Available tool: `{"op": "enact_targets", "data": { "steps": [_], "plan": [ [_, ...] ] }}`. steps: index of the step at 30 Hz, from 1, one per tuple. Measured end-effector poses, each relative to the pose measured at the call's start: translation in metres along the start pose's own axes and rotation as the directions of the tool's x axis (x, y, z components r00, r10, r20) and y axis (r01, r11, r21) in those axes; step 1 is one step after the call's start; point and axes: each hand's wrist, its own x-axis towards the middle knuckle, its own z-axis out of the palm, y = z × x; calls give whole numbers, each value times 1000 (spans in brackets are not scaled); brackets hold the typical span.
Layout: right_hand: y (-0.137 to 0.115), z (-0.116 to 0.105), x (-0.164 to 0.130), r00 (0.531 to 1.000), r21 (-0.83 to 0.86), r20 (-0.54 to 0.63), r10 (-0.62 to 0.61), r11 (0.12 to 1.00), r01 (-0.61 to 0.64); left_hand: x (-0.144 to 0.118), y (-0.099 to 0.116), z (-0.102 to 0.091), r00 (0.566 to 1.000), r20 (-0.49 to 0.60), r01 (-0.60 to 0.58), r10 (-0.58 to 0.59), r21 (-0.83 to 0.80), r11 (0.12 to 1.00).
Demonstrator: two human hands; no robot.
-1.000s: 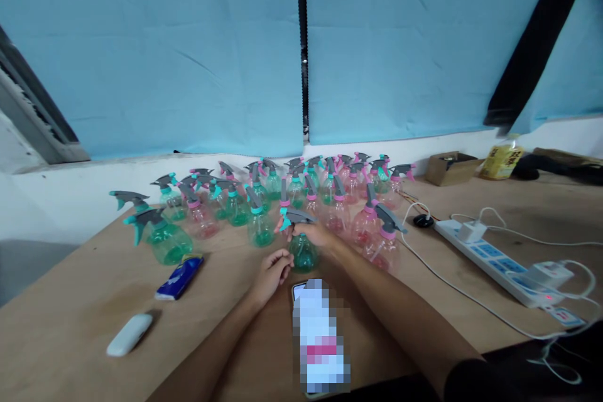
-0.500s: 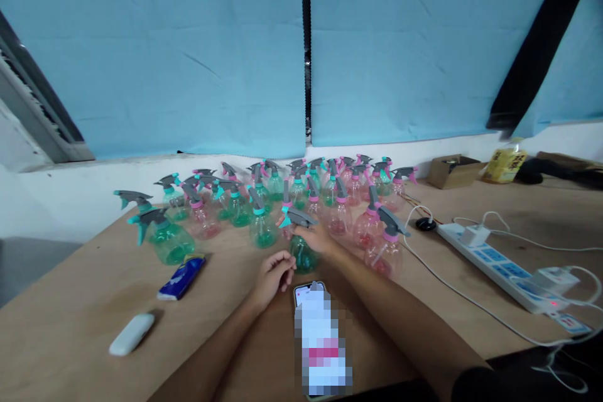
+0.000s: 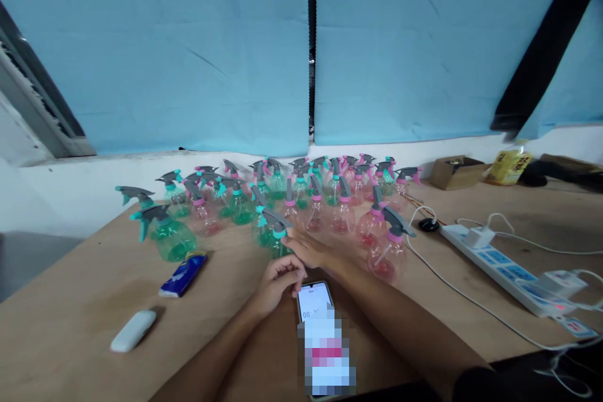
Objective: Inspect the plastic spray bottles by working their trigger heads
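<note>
A green spray bottle [image 3: 279, 240] with a grey and turquoise trigger head stands in front of the rows. My right hand [image 3: 305, 247] is closed round its right side near the neck and hides part of the body. Just below, my left hand [image 3: 281, 281] is curled in front of the bottle, with nothing visible in its fingers. A phone [image 3: 315, 295] lies under my wrists; its lit screen is mostly blurred out. Behind are several green and pink spray bottles, among them a pink one [image 3: 343, 217] and a green one [image 3: 241, 208].
Left of my hands lie a blue packet [image 3: 183, 274] and a white case [image 3: 134, 331]. To the right runs a white power strip [image 3: 494, 267] with plugs and loose cables. A cardboard box [image 3: 455, 174] and a yellow-labelled bottle [image 3: 509, 165] stand at the back right.
The green spray bottle in my right hand has moved left, closer to another green bottle. My left hand has shifted slightly to the right and down, still curled.
</note>
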Motion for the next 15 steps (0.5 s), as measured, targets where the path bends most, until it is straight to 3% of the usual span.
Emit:
{"op": "enact_targets", "data": {
  "steps": [3,7,11,15],
  "plan": [
    [-5,-6,9,992,93,111,-54,995,44,1,-1,0,999,-54,7,-6,10,1000],
    [-4,-4,17,993,175,106,-51,984,32,3,0,3,989,-142,38,-33,38,999],
    [2,3,20,988,266,100,121,953,-144,6,0,6,972,-232,64,-45,75,995],
    [5,7,18,942,443,248,224,839,-316,11,-8,4,943,-326,91,-68,58,994]
  ]
}}
